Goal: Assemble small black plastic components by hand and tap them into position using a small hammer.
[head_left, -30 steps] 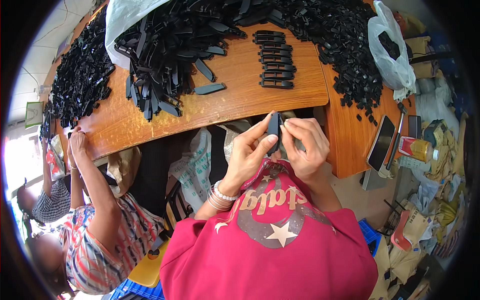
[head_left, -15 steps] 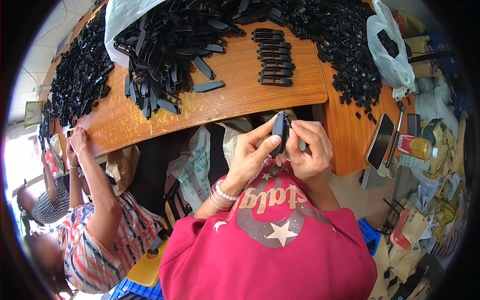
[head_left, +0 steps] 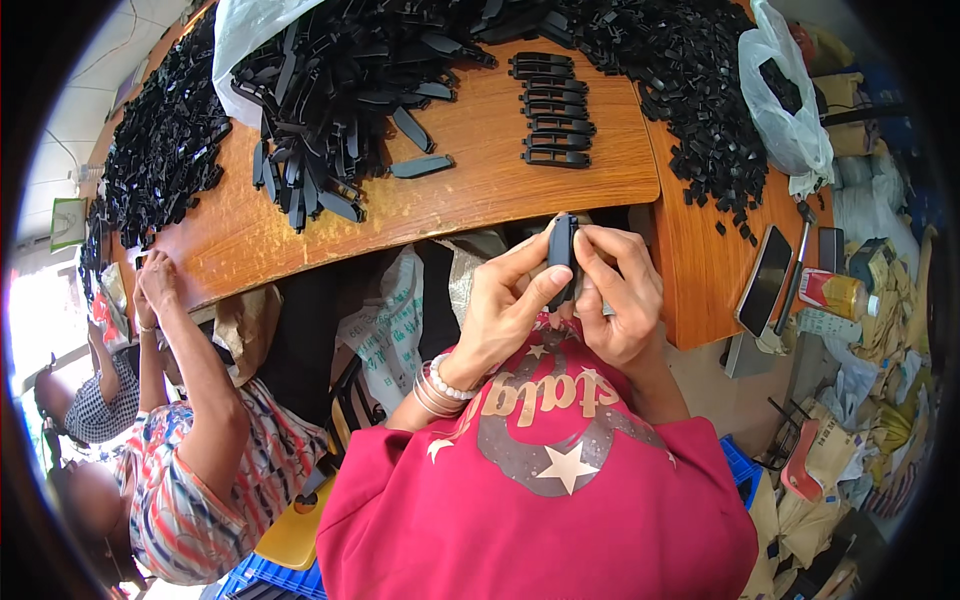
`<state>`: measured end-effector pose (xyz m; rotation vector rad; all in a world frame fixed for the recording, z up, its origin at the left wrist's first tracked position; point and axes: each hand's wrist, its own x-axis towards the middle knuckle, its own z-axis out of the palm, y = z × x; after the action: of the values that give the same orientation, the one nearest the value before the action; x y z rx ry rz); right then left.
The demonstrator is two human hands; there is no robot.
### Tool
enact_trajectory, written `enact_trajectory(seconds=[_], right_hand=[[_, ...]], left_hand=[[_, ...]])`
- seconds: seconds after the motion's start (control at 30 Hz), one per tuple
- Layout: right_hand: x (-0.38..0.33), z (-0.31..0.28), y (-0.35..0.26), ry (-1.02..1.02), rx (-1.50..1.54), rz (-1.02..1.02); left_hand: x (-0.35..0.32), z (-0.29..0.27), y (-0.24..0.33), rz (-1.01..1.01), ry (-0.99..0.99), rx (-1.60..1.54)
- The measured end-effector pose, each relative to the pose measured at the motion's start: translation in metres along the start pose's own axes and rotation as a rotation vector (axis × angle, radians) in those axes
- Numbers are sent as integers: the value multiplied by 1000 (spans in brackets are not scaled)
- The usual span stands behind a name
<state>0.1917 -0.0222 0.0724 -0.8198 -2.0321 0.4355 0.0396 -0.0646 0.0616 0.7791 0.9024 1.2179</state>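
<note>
In front of my chest, just off the table's near edge, both hands hold a long, narrow black plastic piece (head_left: 562,250) upright. My left hand (head_left: 500,308) grips it with the thumb against its face and the fingers behind. From the other side, the thumb and fingers of my right hand (head_left: 625,295) close on its upper part. Whether a smaller piece sits between the right fingertips is hidden. Beyond my hands, several similar black pieces (head_left: 556,126) lie in a neat column on the wooden table (head_left: 450,200).
Long black parts (head_left: 330,120) are heaped left of the column, small black pieces (head_left: 715,150) on the right. A plastic bag (head_left: 785,90), phone (head_left: 765,280), hammer (head_left: 795,265) and jar (head_left: 835,293) are at right. A co-worker's hands (head_left: 155,285) work at the far left edge.
My right fingers have come in closer against the upper part of the black piece, which has turned slightly. The left hand keeps its grip. The column on the table is unchanged.
</note>
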Motion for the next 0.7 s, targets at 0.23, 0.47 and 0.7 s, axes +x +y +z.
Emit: enact_trajectory(seconds=[0.23, 0.47, 0.7], right_hand=[[-8, 7, 16, -1, 121, 139], [-22, -1, 47, -182, -10, 169], [-31, -32, 63, 69, -224, 329]], left_hand=[[13, -18, -1, -251, -76, -154], [30, -23, 8, 151, -95, 844], [68, -35, -11, 674, -13, 1290]])
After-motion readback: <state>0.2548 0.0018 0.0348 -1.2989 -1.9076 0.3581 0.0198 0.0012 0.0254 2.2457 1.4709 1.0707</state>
